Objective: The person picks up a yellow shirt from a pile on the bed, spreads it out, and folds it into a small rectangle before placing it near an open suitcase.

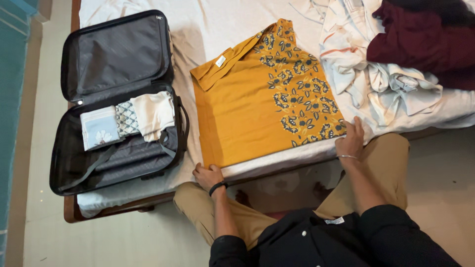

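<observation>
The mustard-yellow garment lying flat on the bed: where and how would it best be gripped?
Probably at the two near corners of the yellow garment, coming from the bed's near edge. It lies flat, and the left hand and right hand already rest at those corners, so pinching there should lift it evenly.

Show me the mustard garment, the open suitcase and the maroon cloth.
mustard garment [242,113], head view, plain middle of the fabric
open suitcase [118,54], head view, grey lining of the lid
maroon cloth [420,44], head view, middle of the bundle
</observation>
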